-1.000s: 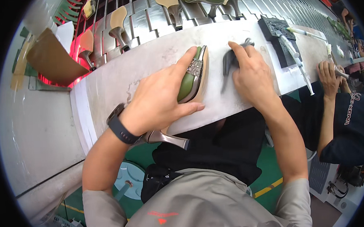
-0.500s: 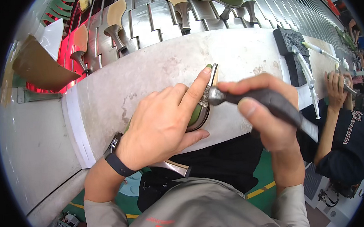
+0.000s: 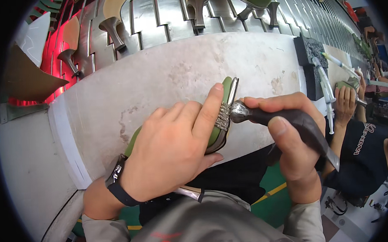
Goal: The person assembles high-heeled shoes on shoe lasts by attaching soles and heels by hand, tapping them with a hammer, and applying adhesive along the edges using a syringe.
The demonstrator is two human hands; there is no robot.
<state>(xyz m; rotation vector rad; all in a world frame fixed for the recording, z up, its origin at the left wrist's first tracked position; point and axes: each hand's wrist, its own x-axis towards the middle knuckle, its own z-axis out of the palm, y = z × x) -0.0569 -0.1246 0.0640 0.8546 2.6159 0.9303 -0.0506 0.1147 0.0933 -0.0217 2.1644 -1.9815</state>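
Note:
My left hand (image 3: 167,150) is wrapped over a green high-heeled shoe (image 3: 227,84) lying on its side at the bench edge. A glittering stone-studded band (image 3: 222,116) crosses the shoe's front, with my index finger stretched along it. The shoe's metallic heel (image 3: 190,193) sticks out below my wrist; most of the shoe is hidden under the hand. My right hand (image 3: 296,138) is closed round a dark shoemaker's hammer (image 3: 241,112). Its rounded face is right against or very near the sole edge beside the band; I cannot tell whether it touches.
A slatted metal conveyor (image 3: 148,19) behind the pale worktop (image 3: 170,74) carries several heeled shoe parts. To the right, syringes (image 3: 324,83) lie on a black block (image 3: 310,51). A co-worker's hands (image 3: 347,101) hold a green shoe farther right. A brown curved sheet (image 3: 32,76) stands at left.
The hammer has moved slightly right and down, uncovering more of the studded band. My left hand and the shoe have shifted a little lower in view. The co-worker's green shoe now shows.

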